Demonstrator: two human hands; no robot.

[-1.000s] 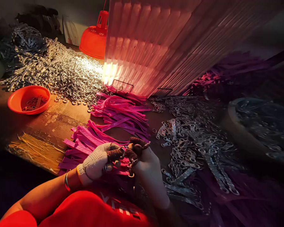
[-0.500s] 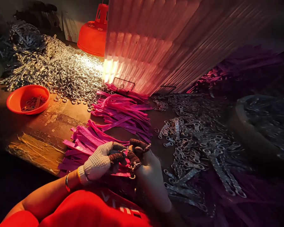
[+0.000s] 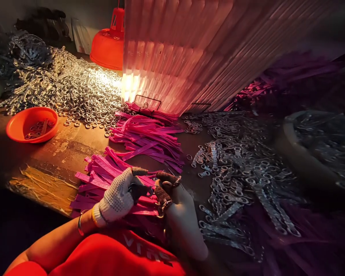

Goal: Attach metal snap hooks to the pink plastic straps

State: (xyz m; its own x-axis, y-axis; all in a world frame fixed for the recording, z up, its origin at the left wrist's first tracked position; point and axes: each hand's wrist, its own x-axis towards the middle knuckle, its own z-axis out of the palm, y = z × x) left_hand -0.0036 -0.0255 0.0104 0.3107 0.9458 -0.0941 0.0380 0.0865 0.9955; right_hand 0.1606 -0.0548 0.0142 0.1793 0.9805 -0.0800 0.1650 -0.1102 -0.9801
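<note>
My left hand (image 3: 116,197), in a white dotted glove with dark fingertips, reaches in from the left. Its index finger is stretched out, while the lower fingertips close at a small metal ring (image 3: 150,191). Facing it, my right hand (image 3: 179,209) wears brown coverings on thumb and index finger, both bent around another metal ring (image 3: 167,184). More metal loops (image 3: 161,212) hang below the right thumb, by the end of a pink strap. Pink straps (image 3: 100,176) lie in a bundle beneath and behind both hands. Shadow hides exactly what passes between the fingertips.
A heap of metal rings and chains (image 3: 71,84) lies under a red lamp (image 3: 107,48). Left stands an orange bowl (image 3: 14,128) holding a few metal pieces. Corrugated sheeting (image 3: 175,57) rises at the back. Short metal chains (image 3: 227,172) and a large tub (image 3: 287,142) are right.
My left index finger has straightened and lifted away from its other fingertips, and the left hand has shifted slightly left. My right hand keeps nearly the same pose. The whole view has shifted slightly.
</note>
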